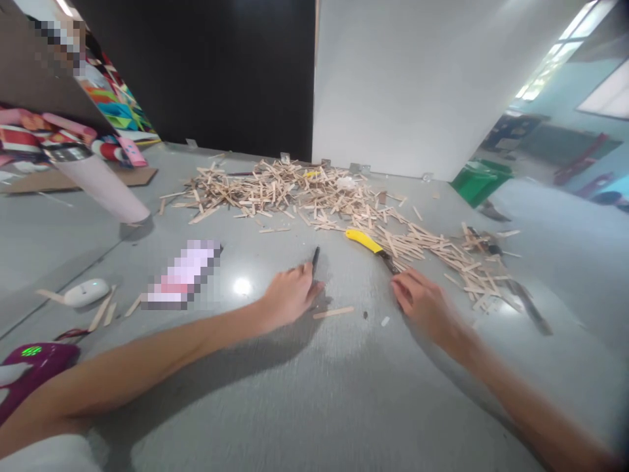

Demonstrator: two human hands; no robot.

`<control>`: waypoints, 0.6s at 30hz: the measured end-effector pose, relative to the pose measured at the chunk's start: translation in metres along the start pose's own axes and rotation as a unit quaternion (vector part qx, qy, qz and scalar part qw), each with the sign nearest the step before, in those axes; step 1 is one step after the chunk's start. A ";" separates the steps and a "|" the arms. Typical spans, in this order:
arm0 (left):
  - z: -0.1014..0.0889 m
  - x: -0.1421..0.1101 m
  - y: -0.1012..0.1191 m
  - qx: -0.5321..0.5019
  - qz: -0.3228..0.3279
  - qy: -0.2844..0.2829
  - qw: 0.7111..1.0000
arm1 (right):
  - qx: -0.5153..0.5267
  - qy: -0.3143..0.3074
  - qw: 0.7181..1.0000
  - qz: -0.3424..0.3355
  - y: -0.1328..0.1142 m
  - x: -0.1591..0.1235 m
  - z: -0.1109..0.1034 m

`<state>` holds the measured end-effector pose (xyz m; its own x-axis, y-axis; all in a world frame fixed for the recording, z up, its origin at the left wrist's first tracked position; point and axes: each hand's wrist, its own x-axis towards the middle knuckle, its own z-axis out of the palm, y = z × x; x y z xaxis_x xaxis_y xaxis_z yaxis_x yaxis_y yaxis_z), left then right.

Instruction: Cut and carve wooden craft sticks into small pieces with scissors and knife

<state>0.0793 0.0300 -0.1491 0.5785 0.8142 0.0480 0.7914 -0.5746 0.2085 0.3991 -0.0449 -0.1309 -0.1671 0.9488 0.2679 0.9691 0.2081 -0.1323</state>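
Note:
My left hand (pixel 289 295) is closed around a slim black pen-like stick (pixel 316 257), its end poking up past the fingers. My right hand (pixel 417 298) has its fingers pinched at the dark end of a yellow-handled knife (pixel 363 241), whose handle points away toward the sticks. Whether it grips the blade itself is hidden by the fingers. A single flat wooden stick (pixel 334 313) lies on the grey table (pixel 314 406) between both hands, near a small white scrap (pixel 385 321). Beyond the hands spreads a loose heap of wooden sticks (pixel 265 190).
A pink tumbler (pixel 103 183), a phone (pixel 184 275) and a white mouse (pixel 86 293) are at the left. A purple device (pixel 39 373) sits near my left forearm. Black and white panels (pixel 393 85) stand behind the heap. Blurred tools (pixel 528 305) lie at the right, with a green bin (pixel 481 182) beyond.

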 end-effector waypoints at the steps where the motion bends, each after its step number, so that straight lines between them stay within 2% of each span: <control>1: -0.001 0.007 -0.005 0.004 -0.008 -0.003 1.000 | 0.018 0.013 0.999 -0.035 -0.006 -0.003 0.001; 5: 0.000 0.017 -0.010 0.000 -0.004 -0.027 1.000 | 0.003 0.038 0.992 -0.120 -0.025 -0.013 0.007; 12: -0.022 -0.006 0.016 -0.062 0.002 -0.041 0.997 | -0.039 0.049 0.989 -0.137 -0.028 -0.017 0.021; 16: -0.024 -0.021 0.027 -0.191 0.023 -0.032 0.981 | 0.028 0.054 0.992 -0.112 -0.030 -0.020 0.027; 18: -0.021 -0.027 0.031 -0.271 0.043 -0.035 0.961 | 0.033 0.111 0.987 -0.113 -0.031 -0.023 0.031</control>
<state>0.0839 -0.0085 -0.1235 0.6638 0.7475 0.0262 0.5326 -0.4969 0.6852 0.3675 -0.0662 -0.1622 -0.3267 0.8027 0.4989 0.8964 0.4305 -0.1056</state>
